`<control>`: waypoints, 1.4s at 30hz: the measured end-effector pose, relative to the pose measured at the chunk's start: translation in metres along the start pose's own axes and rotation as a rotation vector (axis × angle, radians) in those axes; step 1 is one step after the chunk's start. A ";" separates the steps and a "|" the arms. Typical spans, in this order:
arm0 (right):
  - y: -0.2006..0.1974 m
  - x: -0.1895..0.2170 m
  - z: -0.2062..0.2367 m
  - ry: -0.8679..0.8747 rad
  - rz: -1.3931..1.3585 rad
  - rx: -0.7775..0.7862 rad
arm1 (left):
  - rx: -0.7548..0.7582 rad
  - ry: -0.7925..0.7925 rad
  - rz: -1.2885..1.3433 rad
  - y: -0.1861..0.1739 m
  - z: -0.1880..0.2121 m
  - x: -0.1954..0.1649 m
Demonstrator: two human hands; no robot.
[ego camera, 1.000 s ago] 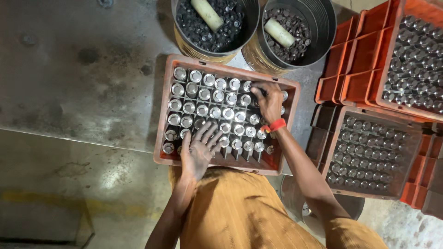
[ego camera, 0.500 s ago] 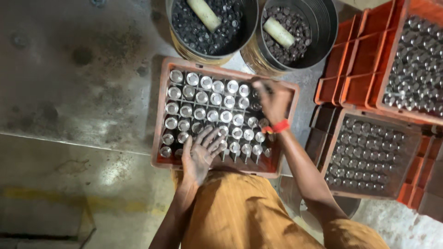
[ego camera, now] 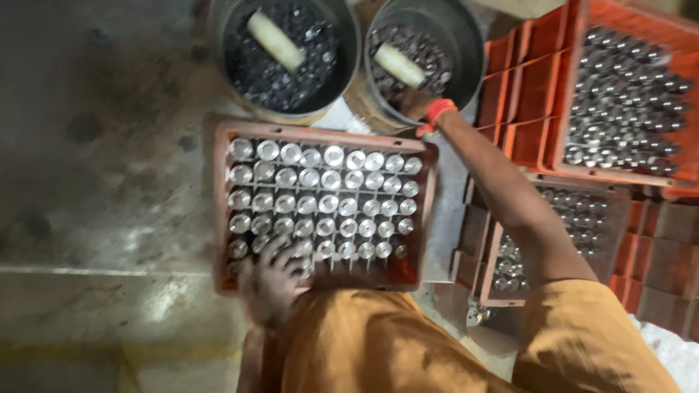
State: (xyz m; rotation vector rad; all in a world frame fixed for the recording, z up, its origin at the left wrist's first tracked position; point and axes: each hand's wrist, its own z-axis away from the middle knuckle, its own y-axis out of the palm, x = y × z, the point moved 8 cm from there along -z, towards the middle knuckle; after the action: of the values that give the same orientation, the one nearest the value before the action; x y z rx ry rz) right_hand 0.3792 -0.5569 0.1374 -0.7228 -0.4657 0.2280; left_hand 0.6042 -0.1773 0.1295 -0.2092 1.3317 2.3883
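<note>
A worker's left hand rests spread on the near edge of an orange crate, nearly filled with metal cylinders; the right hand dips into a bucket, grip unclear.

person in mustard-orange clothing with short sleeves, bare forearms, and a red-orange band on the right wrist.
</note>
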 end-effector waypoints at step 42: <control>0.224 0.138 0.236 -0.069 -0.932 -0.880 | 0.017 -0.387 0.006 -0.046 -0.035 0.170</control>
State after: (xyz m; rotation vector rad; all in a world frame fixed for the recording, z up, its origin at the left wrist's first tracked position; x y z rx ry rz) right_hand 0.3767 -0.2069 0.1848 -1.2622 -0.9347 -0.8857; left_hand 0.4659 -0.1398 0.0208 0.2512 1.1672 2.2709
